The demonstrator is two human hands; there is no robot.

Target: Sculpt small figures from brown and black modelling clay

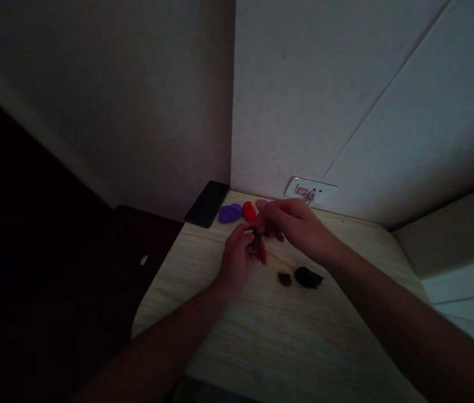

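My left hand (237, 258) is closed around a small dark brown lump (257, 239) that looks like modelling clay, held just above the table. My right hand (297, 224) reaches over from the right, its fingers pinched together at the top of the same lump; the fingertips partly hide it. Behind the hands lie a purple clay lump (230, 212) and a red clay lump (249, 211). A pinkish lump (261, 204) shows beside the right fingers. Nearer to me, a small brown clay piece (285, 279) rests left of a larger black lump (308, 277).
The pale wood-grain table (262, 330) stands in a corner against white walls. A dark flat phone-like slab (207, 204) lies at its back left edge. On the wall behind is a socket plate (311, 189) with something plugged in. The floor at left is very dark.
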